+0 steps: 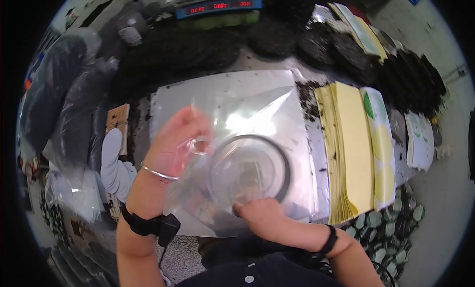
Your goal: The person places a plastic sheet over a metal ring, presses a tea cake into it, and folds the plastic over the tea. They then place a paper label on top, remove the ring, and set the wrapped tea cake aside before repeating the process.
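A round, see-through container with a dark rim [284,161] sits on a stack of clear, shiny plastic sheets [168,96]. My right hand [260,215] is closed at the near edge of this container, its fingers partly hidden by it. To the left, my left hand [185,133] is raised above the sheets with its fingers curled. Motion smears those fingers, and clear glare lies around them, so what they hold, if anything, does not show.
Yellow paper sheets [354,148] and a printed green-and-white pack [378,143] lie at the right. Dark round cakes [316,47] and a scale with red digits [219,7] stand at the back. White discs [113,158] and plastic-wrapped dark bundles [74,104] are at the left.
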Demonstrator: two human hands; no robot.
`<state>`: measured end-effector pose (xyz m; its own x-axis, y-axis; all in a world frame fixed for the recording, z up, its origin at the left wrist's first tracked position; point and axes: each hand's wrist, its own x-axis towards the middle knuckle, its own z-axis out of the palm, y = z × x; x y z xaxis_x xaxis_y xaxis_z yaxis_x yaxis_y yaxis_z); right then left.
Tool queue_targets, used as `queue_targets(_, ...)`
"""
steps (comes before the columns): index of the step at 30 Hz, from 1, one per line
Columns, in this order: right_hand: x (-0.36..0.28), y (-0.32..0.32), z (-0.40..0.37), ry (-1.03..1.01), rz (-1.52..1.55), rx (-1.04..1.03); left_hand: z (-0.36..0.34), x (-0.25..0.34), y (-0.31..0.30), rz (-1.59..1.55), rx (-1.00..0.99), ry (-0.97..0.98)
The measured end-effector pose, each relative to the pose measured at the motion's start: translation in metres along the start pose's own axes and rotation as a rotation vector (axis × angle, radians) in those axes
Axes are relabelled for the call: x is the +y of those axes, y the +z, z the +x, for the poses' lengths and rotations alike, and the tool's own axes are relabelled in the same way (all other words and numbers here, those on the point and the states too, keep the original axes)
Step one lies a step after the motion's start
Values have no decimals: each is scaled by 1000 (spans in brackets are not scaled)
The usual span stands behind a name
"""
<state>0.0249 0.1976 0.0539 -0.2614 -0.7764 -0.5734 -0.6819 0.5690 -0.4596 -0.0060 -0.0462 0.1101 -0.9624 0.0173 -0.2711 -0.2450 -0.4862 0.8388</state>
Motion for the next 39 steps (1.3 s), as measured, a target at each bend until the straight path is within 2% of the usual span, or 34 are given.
queue_targets(1, -9, 2, 28, -47, -74, 28, 1, 15, 31, 219, -52, 14)
queue_targets(3, -22, 33, 62, -107, -293, 706, -2, -10, 69, 175, -294, -80)
queue_targets(4, -27, 41, 62, -136, -320, 831, -3, -44, 81, 206, -366, -52)
queue_targets(5, -30, 49, 53, -201, -335, 774, -6, -87, 86, 263, -371, -49)
queue_targets(6, -37, 48, 29, -274, -306, 343, -9, -136, 85, 301, -342, -98)
queue_targets(7, -35, 69, 5, -324, -285, -89, -11, -191, 77, 504, -296, 29)
queue_targets(9, 5, 147, 7, -519, 303, -197, -15, -265, 45, 685, -234, 282)
queue_targets(10, 3, 96, 0, -496, 205, -186, -20, -258, 41, 691, -226, 289)
queue_targets(11, -6, 36, -14, -469, 110, -179, -35, -244, 38, 477, -250, 213)
queue_targets(13, 3, 13, -39, -272, 776, 533, -83, -218, 21, 623, -193, 318)
queue_targets(14, 18, 19, -39, -270, 469, 752, -113, -199, -1, 1006, -104, 495)
queue_targets(15, 33, 32, -35, -279, 158, 965, -138, -173, -15, 1141, 142, 581)
queue_targets(16, 45, 51, -36, -327, 168, 949, -161, -154, -28, 1276, 409, 656)
queue_targets(17, 56, 76, -40, -316, 40, 835, -180, -163, -47, 1302, 464, 640)
queue_targets(18, 63, 87, -35, -305, -92, 732, -197, -184, -70, 1402, 421, 448)
queue_targets(19, 63, 75, -34, -361, -93, 730, -207, -192, -87, 1480, 382, 260)
queue_targets(20, 59, 52, -44, -325, 123, 612, -214, -174, -91, 1455, 364, 307)
queue_targets(21, 58, 37, -50, -263, 338, 478, -208, -154, -106, 1446, 501, 365)
queue_targets(22, 69, 17, -43, -198, 276, 552, -198, -129, -123, 1424, 615, 418)
queue_targets(23, 84, -10, -32, -124, 213, 627, -182, -99, -145, 1432, 834, 449)
queue_targets(24, 83, -48, -12, -84, 237, 807, -158, -76, -176, 1459, 1062, 493)
queue_targets(25, 87, -90, 10, -135, 134, 942, -138, -55, -214, 1555, 1217, 559)
queue_targets(26, 75, -132, 30, 23, 276, 939, -120, -41, -248, 1596, 1365, 504)
queue_targets(28, 63, -194, 79, -70, 250, 970, -101, -40, -328, 1784, 1389, 248)
queue_targets(29, 53, -219, 104, -140, 222, 972, -99, -48, -363, 1816, 1293, 47)
queue_targets(30, 46, -240, 129, -177, 142, 921, -96, -51, -379, 1797, 1242, 33)
queue_targets(32, 30, -277, 185, -207, 23, 806, -85, -55, -394, 1962, 1218, 43)
queue_targets(34, 27, -301, 253, -223, -61, 733, -90, -47, -386, 1814, 1146, 221)
queue_targets(35, 31, -308, 289, -252, -106, 710, -87, -37, -380, 1801, 1141, 222)
queue_targets(37, 30, -314, 350, -401, -281, 927, -90, -30, -371, 1356, 1214, -71)
queue_targets(38, 30, -315, 374, -406, -275, 908, -87, -32, -369, 1348, 1217, -93)
queue_targets(39, 29, -314, 395, -409, -368, 935, -84, -31, -365, 1423, 1267, 47)
